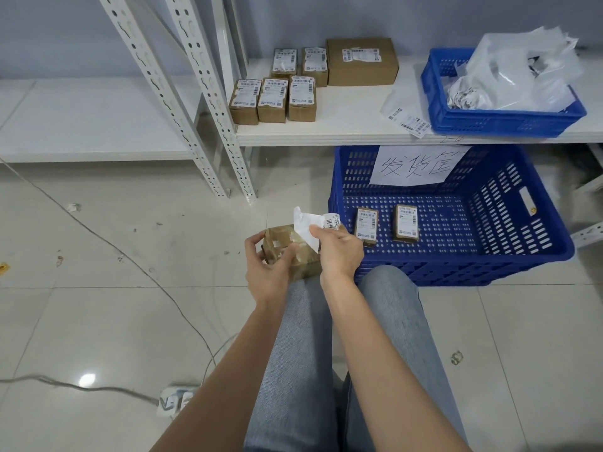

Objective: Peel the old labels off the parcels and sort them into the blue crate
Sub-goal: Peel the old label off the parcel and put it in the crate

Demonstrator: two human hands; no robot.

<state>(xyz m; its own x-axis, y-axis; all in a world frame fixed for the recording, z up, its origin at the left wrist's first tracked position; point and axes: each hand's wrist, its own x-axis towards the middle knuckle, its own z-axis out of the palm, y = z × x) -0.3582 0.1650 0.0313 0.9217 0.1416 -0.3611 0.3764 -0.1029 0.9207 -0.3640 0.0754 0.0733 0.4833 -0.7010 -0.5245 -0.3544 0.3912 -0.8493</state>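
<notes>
My left hand (268, 263) grips a small brown cardboard parcel (283, 246) over my knees. My right hand (339, 249) pinches a white label (310, 225) that is partly lifted off the parcel's top and curls upward. To the right on the floor stands a large blue crate (509, 223) with a handwritten paper sign; two small labelled parcels (367, 226) (406, 223) lie inside it. On the white shelf (342, 125) above sit several more labelled small parcels (272, 99) and one bigger box (360, 62).
A smaller blue crate (509, 115) on the shelf holds crumpled peeled labels and plastic bags; a loose bag with barcodes (408, 115) lies beside it. Slotted metal shelf posts (208, 109) stand left of the parcels. A cable (146, 272) and power strip (174, 401) lie on the tiled floor.
</notes>
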